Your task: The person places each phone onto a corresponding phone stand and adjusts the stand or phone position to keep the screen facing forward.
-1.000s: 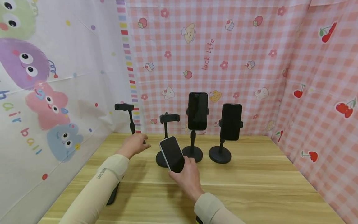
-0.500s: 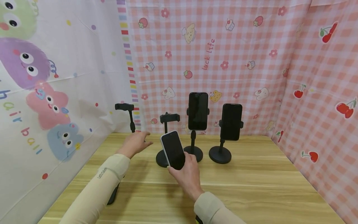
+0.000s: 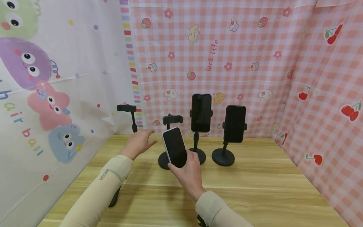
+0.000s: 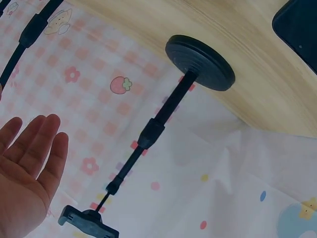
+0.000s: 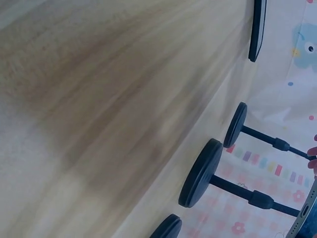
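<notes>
My right hand [image 3: 188, 173] grips a phone [image 3: 175, 146] with a dark screen and a pale edge by its lower end, tilted slightly left. Just behind it stands a black phone stand [image 3: 172, 119] with a bare clamp, part of its pole hidden by the phone. To the left of the phone my left hand [image 3: 138, 144] hangs with relaxed fingers, touching nothing. In the left wrist view its fingers [image 4: 30, 144] are extended. Beyond that hand is another bare stand [image 3: 126, 108], whose base shows in the left wrist view.
Two more stands at the back hold upright black phones, a taller one [image 3: 201, 113] and one at the right [image 3: 235, 124]. Another phone [image 3: 114, 198] lies on the wooden table [image 3: 255, 189] beside my left forearm. Printed cloths hang around the table.
My right hand has raised the phone toward the bare clamp and turned it more upright. My left hand has shifted slightly up and right, its fingers spreading.
</notes>
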Demonstrator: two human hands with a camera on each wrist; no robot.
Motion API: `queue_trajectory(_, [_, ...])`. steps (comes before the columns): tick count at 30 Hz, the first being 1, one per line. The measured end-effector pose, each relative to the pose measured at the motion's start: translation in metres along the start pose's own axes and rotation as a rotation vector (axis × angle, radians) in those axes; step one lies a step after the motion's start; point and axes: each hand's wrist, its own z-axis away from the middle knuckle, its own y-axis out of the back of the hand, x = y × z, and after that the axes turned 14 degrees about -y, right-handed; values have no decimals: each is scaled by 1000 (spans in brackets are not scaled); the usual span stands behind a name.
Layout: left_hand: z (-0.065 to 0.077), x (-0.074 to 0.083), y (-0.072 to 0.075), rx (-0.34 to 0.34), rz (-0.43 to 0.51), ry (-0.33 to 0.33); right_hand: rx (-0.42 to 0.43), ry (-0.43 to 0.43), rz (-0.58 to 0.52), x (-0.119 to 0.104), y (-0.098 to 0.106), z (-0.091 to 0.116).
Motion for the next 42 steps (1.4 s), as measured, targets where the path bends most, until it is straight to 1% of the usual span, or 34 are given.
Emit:
queue_trajectory(9, [-2,3,1,83,3,-37,27,19,-32,-9,5,-5])
queue_trajectory(17, [-5,7,5,158,-16,-96,20,19,-40,-20,9,-11])
queue_trajectory(20, [-5,8,6,175,-22,-108,14,14,-46,-22,9,-13])
queue_trajectory(29, [-6,13,7,204,-47,-115,19,2,-53,-29,9,-19])
queue_trajectory(36, [-7,15,8,242,-63,-141,10,-21,-66,-35,9,-24])
queue_trajectory(39, [-8,16,7,273,-80,-162,10,-21,-74,-37,9,-26])
queue_trajectory(42, [-9,16,7,318,-92,-190,17,-9,-78,-39,9,-27])
